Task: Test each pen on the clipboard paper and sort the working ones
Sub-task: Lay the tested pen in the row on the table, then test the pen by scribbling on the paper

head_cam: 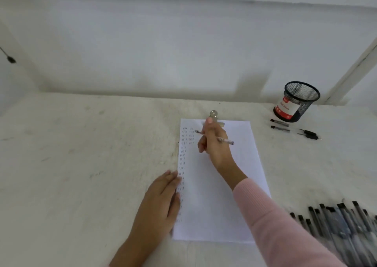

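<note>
A white sheet of paper lies clipped under a metal clip on the table, with rows of short pen strokes down its left side. My right hand grips a pen over the upper part of the sheet, its tip beside the second column of strokes. My left hand rests flat on the sheet's left edge, fingers straight. A heap of black-capped pens lies at the lower right.
A black mesh pen cup with a red-and-white label stands at the back right. In front of it lie two pens and a further pair of pens. A wall runs along the table's far edge.
</note>
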